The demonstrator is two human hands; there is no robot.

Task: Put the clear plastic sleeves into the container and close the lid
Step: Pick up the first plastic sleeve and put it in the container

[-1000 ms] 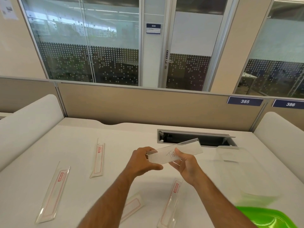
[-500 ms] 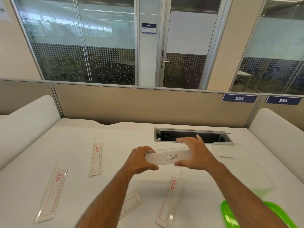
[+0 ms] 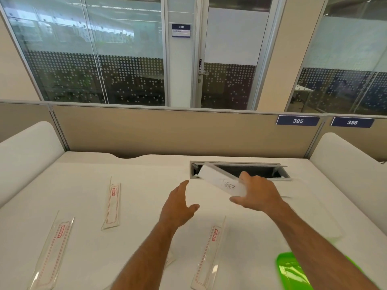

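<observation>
Two bare hands (image 3: pixel 178 208) (image 3: pixel 256 195) — left spread empty, right gripping flat translucent sleeve (image 3: pixel 222 181) — matte white desk (image 3: pixel 146 170).

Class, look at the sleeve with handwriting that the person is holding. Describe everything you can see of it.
The handwritten sleeve is a long, flat, frosted-clear plastic strip with "TIGER" written on it in dark marker. It is tilted, its far end raised over the dark desk slot. Only the right hand grips it, at its near end; the left hand is open and apart from it. Motion blur hides finer detail.
</observation>
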